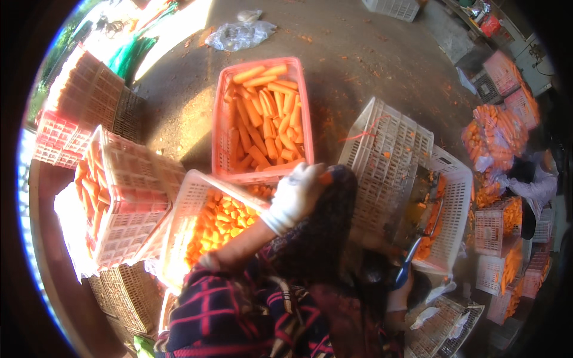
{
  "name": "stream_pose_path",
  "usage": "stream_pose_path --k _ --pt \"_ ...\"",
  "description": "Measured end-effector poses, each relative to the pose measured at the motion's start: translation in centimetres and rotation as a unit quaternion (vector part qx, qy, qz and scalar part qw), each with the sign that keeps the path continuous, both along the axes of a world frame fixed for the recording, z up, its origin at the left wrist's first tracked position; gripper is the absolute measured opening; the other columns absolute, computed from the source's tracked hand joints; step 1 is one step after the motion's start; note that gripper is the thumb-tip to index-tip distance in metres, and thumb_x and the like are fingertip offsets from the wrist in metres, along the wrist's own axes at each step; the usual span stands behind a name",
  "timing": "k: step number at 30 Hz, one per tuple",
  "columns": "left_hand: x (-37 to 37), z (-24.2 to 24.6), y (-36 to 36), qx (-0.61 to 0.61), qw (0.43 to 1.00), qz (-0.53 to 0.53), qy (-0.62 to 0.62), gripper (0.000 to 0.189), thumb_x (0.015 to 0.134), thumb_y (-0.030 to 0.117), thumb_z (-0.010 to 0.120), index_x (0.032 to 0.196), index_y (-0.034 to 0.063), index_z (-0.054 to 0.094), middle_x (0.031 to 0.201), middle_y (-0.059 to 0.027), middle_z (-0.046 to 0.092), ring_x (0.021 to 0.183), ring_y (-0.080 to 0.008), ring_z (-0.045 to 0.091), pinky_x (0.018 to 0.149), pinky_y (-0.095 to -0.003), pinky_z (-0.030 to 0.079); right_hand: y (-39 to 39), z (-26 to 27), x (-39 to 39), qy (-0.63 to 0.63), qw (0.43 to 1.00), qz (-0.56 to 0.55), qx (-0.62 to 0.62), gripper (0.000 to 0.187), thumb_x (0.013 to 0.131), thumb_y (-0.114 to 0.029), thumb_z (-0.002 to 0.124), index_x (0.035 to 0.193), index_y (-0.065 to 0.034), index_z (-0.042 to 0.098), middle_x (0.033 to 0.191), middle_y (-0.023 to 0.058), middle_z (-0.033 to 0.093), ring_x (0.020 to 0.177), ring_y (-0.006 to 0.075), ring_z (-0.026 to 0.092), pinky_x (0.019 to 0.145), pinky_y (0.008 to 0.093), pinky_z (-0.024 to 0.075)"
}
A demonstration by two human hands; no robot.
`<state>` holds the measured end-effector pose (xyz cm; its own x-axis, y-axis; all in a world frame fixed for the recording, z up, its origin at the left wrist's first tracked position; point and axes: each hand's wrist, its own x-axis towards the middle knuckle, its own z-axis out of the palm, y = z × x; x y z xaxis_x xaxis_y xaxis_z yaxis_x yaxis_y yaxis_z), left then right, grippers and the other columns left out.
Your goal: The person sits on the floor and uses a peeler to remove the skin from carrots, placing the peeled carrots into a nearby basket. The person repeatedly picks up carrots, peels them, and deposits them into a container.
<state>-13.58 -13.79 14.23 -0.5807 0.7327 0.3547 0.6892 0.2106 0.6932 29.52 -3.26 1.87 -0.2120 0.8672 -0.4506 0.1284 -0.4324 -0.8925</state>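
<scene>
My left hand, in a whitish glove, is curled above my knee with an orange piece of carrot at its fingertips. My right hand, low at the right and partly in shadow, grips a blue-handled tool, whose exact kind is unclear. Ahead stands a red plastic crate of peeled whole carrots. Nearer, at the left, a pale crate holds cut carrot pieces, partly hidden by my left forearm. A white crate at the right contains orange scraps.
An upturned-looking pale crate stands right of the red one. Stacked crates with carrots are at the left. Bagged carrots, more crates and a partly visible person are at the far right. Clear plastic lies on the floor.
</scene>
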Motion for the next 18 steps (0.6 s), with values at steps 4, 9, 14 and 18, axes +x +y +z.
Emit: stream_pose_path --k 4,9,14,18 --pt "-6.9 -5.3 -13.8 -0.401 0.915 0.036 0.005 0.013 0.082 0.019 0.067 0.087 0.0073 0.065 0.085 -0.0145 0.064 0.081 -0.0333 0.064 0.071 -0.0431 0.052 -0.5 2.3 -2.2 0.073 0.99 -0.075 -0.096 0.032 0.1 -0.032 0.046 0.102 -0.0036 0.061 0.055 0.0035 0.05 0.042 0.0131 0.046 0.038 0.0247 0.0358" --pt "-13.3 -9.9 -9.2 -0.242 0.962 0.126 -0.031 0.014 0.088 0.02 0.06 0.088 0.0066 0.066 0.082 -0.0145 0.067 0.075 -0.0299 0.065 0.073 -0.0412 0.053 -0.5 2.7 -2.5 0.019 0.99 -0.108 -0.094 0.032 0.1 -0.034 0.045 0.106 -0.0057 0.059 0.056 0.005 0.052 0.042 0.0164 0.049 0.038 0.0278 0.0404" --pt "-27.5 -17.4 3.6 0.174 0.816 0.261 -0.485 0.029 0.095 0.018 0.059 0.119 0.0024 0.057 0.086 -0.004 0.064 0.067 -0.0126 0.058 0.057 -0.0276 0.051 -0.1 2.7 -4.1 -0.149 0.987 -0.054 0.026 0.032 0.1 -0.033 0.042 0.108 -0.007 0.058 0.063 0.0058 0.054 0.049 0.0171 0.052 0.043 0.0275 0.0433" --pt "-37.8 -23.6 10.7 0.334 0.662 0.303 -0.599 0.031 0.095 0.033 0.06 0.102 0.0043 0.052 0.077 -0.0041 0.056 0.059 -0.0165 0.055 0.051 -0.0314 0.05 1.6 3.0 -9.3 -0.166 0.981 -0.078 -0.062 0.033 0.1 -0.035 0.041 0.106 -0.0074 0.057 0.063 0.0058 0.054 0.049 0.0174 0.052 0.044 0.0279 0.0437"
